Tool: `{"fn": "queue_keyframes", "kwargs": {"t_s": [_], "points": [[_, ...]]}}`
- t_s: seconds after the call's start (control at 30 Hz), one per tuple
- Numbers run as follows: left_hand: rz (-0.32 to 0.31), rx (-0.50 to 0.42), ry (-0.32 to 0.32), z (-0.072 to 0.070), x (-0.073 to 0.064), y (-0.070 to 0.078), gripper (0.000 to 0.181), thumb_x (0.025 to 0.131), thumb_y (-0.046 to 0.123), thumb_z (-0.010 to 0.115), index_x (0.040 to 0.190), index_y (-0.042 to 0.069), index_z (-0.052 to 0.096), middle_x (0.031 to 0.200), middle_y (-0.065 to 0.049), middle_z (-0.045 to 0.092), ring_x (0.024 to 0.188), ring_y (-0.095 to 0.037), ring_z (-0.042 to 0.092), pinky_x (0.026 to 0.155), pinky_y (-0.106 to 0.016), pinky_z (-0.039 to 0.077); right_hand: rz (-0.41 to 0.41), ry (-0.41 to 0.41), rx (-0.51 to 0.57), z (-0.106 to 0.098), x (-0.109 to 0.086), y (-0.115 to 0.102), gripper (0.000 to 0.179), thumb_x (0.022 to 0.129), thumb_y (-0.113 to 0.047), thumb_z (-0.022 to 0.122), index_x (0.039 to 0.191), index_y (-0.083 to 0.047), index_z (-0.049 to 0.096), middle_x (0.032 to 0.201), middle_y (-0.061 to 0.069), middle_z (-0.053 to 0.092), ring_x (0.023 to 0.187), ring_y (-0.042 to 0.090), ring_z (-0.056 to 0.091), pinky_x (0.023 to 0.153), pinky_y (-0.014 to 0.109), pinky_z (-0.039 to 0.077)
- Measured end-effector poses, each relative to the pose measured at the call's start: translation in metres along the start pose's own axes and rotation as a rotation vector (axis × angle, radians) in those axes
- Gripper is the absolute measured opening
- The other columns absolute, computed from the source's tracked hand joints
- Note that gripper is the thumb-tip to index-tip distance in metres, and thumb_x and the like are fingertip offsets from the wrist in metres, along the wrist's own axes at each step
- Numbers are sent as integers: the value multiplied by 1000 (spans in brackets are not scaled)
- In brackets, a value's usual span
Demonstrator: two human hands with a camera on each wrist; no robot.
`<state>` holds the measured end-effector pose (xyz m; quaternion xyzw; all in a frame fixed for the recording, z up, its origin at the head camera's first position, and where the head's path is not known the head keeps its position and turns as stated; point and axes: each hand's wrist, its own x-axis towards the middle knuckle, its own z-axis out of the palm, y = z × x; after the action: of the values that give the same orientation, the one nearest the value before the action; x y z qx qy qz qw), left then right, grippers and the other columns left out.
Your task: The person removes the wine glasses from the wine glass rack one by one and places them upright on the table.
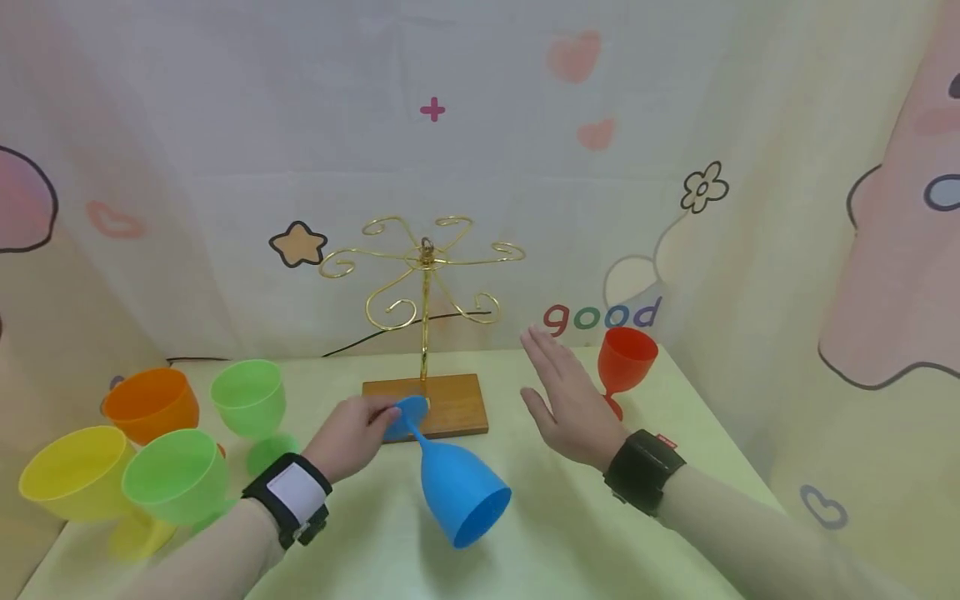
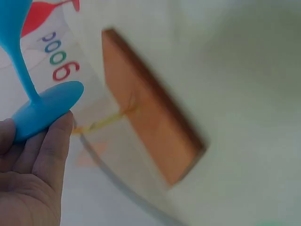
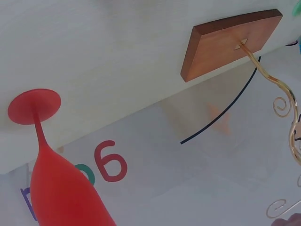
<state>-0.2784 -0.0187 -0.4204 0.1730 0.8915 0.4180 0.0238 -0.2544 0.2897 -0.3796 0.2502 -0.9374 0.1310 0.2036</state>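
A blue plastic goblet (image 1: 459,492) is tilted bowl-down over the table. My left hand (image 1: 348,437) pinches its round foot (image 2: 49,108) between thumb and fingers, and the stem slants down to the bowl in the head view. My right hand (image 1: 573,408) is held up with straight fingers and nothing in it. Beside that hand stands an upright red goblet (image 1: 627,358), partly covered by it in the head view; the right wrist view shows its foot (image 3: 35,107) on the table. Behind the blue goblet is a gold wire rack (image 1: 425,325) with several curled arms, all bare.
The rack's wooden base (image 1: 461,404) sits near the table's back edge. At left stand a yellow goblet (image 1: 78,471), an orange goblet (image 1: 153,404) and two green goblets, one nearer (image 1: 176,479) and one farther (image 1: 249,396). A printed curtain (image 1: 480,150) hangs close behind the table.
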Motion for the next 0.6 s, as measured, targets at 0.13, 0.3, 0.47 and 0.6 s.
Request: {"fn": "queue_keyframes", "kwargs": {"t_s": [0.13, 0.3, 0.47, 0.6], "points": [[-157, -227, -4, 32, -13, -14, 24, 97, 14, 54, 111, 2, 69, 101, -13, 72, 82, -18, 66, 79, -47, 60, -78, -2, 13, -10, -6, -5, 70, 97, -36, 48, 155, -23, 10, 161, -1, 13, 142, 20, 14, 111, 56, 31], [-361, -415, -52, 67, -24, -33, 31, 98, 18, 52, 119, -1, 65, 92, -9, 70, 73, -15, 62, 64, -30, 57, -251, 2, 17, -14, -11, -19, 70, 93, -33, 51, 153, -17, 20, 159, 3, 20, 142, 22, 15, 113, 55, 29], [-465, -584, -158, 87, -31, -40, 39, 101, 23, 47, 125, -6, 59, 98, -11, 69, 80, -16, 63, 74, -34, 60, -397, -9, 51, -14, -12, -33, 71, 88, -29, 56, 151, -10, 28, 158, 5, 25, 141, 25, 17, 114, 55, 26], [-485, -690, -204, 93, -31, -36, 43, 102, 23, 46, 128, -9, 54, 110, -21, 67, 88, -21, 65, 85, -43, 58, -472, -20, 55, -12, -12, -41, 70, 88, -34, 56, 149, -8, 32, 156, 7, 30, 141, 25, 19, 116, 54, 24]]}}
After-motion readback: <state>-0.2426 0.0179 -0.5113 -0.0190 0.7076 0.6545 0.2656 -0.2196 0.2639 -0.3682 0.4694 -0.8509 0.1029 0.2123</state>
